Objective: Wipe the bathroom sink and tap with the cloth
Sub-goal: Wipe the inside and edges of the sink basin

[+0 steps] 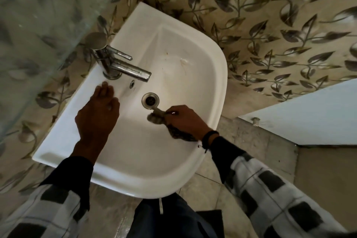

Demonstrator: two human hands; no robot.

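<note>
With the right hand [183,120] clenched on the dark cloth [157,117] just beside the drain [150,100] and the left hand [98,110] resting released on the sink [193,91] ledge near the tap [123,63], press firmly, circling the drain ring outward toward the stains.

1 head-worn camera looks steeply down, close over the sink [193,48], with both hands [96,116] near the middle and floor below.
</note>
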